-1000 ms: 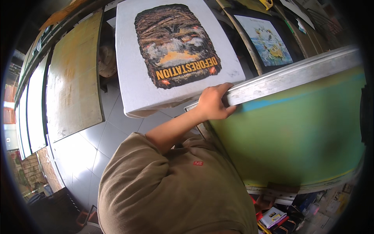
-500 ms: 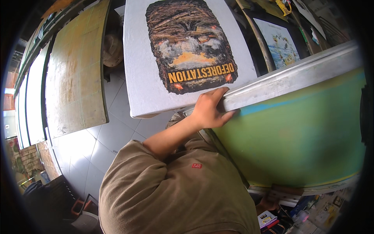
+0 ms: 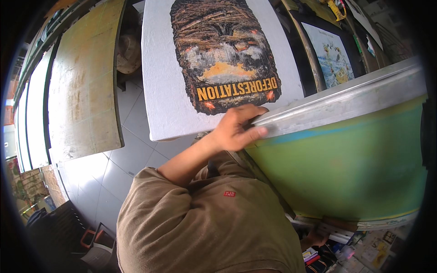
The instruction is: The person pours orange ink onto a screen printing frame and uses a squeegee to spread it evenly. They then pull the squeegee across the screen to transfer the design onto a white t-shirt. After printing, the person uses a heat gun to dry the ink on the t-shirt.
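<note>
A screen printing frame with pale metal rails and green mesh stands tilted at my right side. My left hand is closed on the end of its upper rail, thumb on the mesh side and fingers over the far side. Low at the right, my right hand is at the frame's lower rail, its fingers partly hidden and seeming to grip it. Just beyond my left hand, a white T-shirt lies flat on a board, its dark, orange-lettered print upside down to me.
A long yellowish board extends along the left, above a grey tiled floor. Right of the shirt lies a dark piece with a blue sea picture. A chair stands low at left; small clutter lies below the frame.
My left hand and the near end of the frame have shifted slightly left. The frame's upper rail sits a little lower in view. The shirt's print looks the same.
</note>
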Demonstrator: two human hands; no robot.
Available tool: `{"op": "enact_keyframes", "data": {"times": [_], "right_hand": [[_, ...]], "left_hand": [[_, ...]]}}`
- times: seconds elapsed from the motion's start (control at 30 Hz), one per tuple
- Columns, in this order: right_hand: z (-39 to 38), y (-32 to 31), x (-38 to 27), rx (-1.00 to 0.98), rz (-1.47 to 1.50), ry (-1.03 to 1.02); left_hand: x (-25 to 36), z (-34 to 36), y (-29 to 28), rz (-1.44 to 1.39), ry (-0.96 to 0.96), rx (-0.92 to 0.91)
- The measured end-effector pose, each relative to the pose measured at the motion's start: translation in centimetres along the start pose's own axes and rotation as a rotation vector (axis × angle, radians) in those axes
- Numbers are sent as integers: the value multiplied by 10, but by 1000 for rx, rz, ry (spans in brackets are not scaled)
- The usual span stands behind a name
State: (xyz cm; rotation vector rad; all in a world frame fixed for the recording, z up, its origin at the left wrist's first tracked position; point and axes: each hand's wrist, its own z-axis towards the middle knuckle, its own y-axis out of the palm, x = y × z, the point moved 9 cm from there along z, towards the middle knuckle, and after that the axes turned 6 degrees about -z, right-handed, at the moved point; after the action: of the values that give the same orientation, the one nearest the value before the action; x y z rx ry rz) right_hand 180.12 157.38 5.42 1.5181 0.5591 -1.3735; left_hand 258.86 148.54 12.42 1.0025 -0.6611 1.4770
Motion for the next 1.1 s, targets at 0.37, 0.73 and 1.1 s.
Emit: {"op": "enact_keyframes", "data": {"times": [0.37, 0.73, 1.1], "right_hand": [[1, -5, -1, 236, -33, -3], [-1, 7, 5, 315, -23, 11], [-20, 70, -11, 46, -483, -216]], "left_hand": [[-12, 2, -85, 1250, -279, 320], [-20, 8, -85, 1316, -453, 208], [19, -1, -175, 1242, -425, 405]]}}
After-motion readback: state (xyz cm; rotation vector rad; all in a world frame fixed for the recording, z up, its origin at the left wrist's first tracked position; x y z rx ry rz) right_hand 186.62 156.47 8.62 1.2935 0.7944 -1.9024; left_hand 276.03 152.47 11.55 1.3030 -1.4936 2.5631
